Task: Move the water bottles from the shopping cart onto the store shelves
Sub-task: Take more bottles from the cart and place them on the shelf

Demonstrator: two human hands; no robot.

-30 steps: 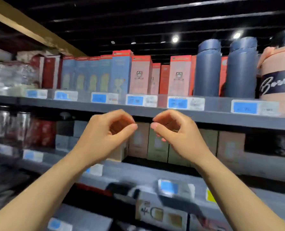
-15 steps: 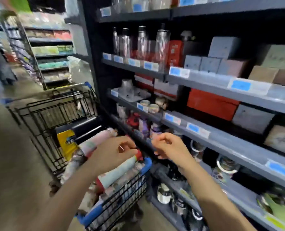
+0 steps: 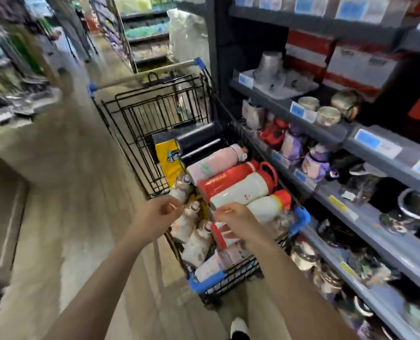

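- Head view, hands: the left hand and the right hand hover over the near end of the shopping cart; both have their fingers loosely curled with thumb near forefinger; they seem to hold nothing, though blur makes a small pinched item impossible to rule out; a grab made from this half-closed pose could catch only a cap and let the bottle slip.
- Head view, load: the water bottles lie heaped on their sides inside the cart; a white bottle with a red cap lies just beyond the right hand, a long white bottle and a red bottle behind it, a pink bottle farther back, small patterned bottles under the hands; pulling one from low in the heap could set the upper ones rolling; a round one may tumble over the cart's rim.
- Head view, goal: the shelves stand to the right of the cart, already crowded with cups and bottles; a bottle pushed in carelessly could topple its neighbours; I judge none from the cart is in hand yet.
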